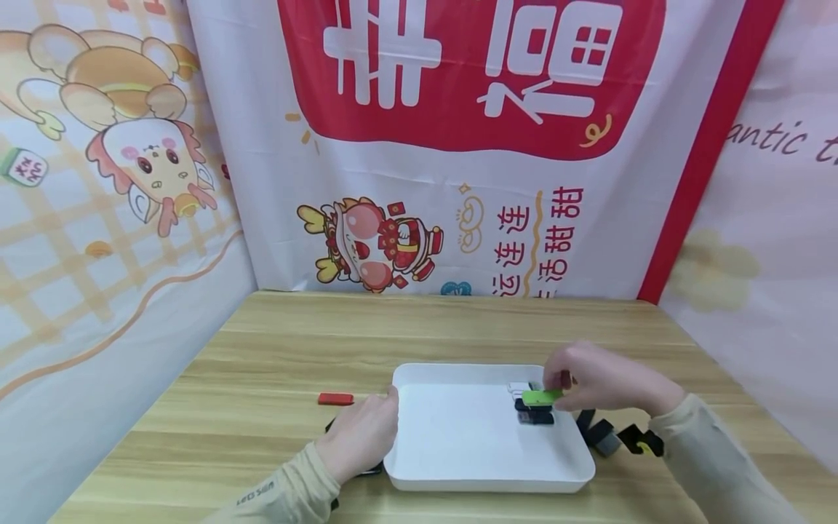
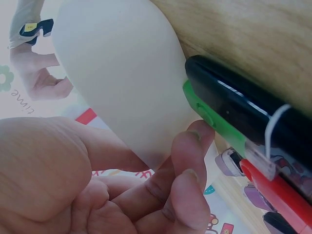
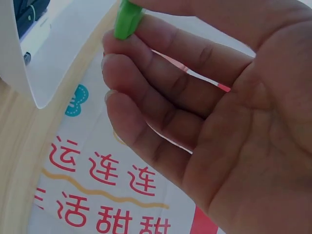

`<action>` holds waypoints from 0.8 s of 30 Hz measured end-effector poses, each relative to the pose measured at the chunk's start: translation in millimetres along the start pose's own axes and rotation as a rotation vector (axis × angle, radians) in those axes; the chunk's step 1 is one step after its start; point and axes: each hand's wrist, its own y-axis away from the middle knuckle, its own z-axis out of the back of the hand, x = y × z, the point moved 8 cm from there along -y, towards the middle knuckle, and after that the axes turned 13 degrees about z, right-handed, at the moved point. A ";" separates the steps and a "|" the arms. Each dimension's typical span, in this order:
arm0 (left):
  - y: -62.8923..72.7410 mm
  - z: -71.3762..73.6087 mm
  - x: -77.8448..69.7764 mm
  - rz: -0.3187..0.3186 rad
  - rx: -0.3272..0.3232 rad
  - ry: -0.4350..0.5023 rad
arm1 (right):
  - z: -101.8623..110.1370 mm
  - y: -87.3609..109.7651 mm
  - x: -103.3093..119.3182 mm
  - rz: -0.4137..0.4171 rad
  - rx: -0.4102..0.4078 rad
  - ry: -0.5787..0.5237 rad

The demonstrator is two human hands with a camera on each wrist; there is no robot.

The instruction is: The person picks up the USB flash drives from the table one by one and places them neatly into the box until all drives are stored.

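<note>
A white tray (image 1: 458,437) sits on the wooden table, and my left hand (image 1: 364,434) pinches its left rim between thumb and fingers. My right hand (image 1: 605,378) is over the tray's right side, pinching a green stick (image 1: 540,397) that looks like a USB flash drive. Under and beside it in the tray lie dark sticks (image 1: 535,418) and a white one (image 1: 519,391) in a small column. In the right wrist view only one end of the green stick (image 3: 127,20) shows between the thumb and fingertips.
A red stick (image 1: 335,399) lies left of the tray. Close by my left fingers, the left wrist view shows a black stick (image 2: 234,95), a green one with a clear end (image 2: 214,114) and several more. Dark pieces (image 1: 601,435) lie right of the tray. A printed cloth (image 1: 458,167) hangs behind.
</note>
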 end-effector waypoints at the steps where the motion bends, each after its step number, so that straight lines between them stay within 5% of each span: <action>1: 0.1 -0.3 0.0 -0.001 0.002 0.000 | -1.7 -0.5 -0.6 -0.004 0.006 0.009; 24: -2.2 -0.4 3.3 0.000 0.005 -0.005 | -43.4 -11.3 -22.3 -0.163 0.137 0.077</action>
